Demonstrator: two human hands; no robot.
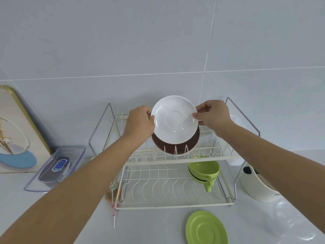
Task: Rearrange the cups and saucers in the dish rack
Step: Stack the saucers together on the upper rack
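Note:
A white saucer is held upright over the top tier of the two-tier white wire dish rack. My left hand grips its left rim and my right hand pinches its right rim. Behind and below it a brown saucer stands on edge in the top tier's slots. Two green cups lie stacked on their sides at the right of the lower tier, handles toward me. A green saucer lies flat on the counter in front of the rack.
A clear plastic lidded box leans at the left, beside a gold-rimmed board against the tiled wall. A white appliance stands right of the rack. A bottle and a pink-tipped stick sit at the rack's front left corner.

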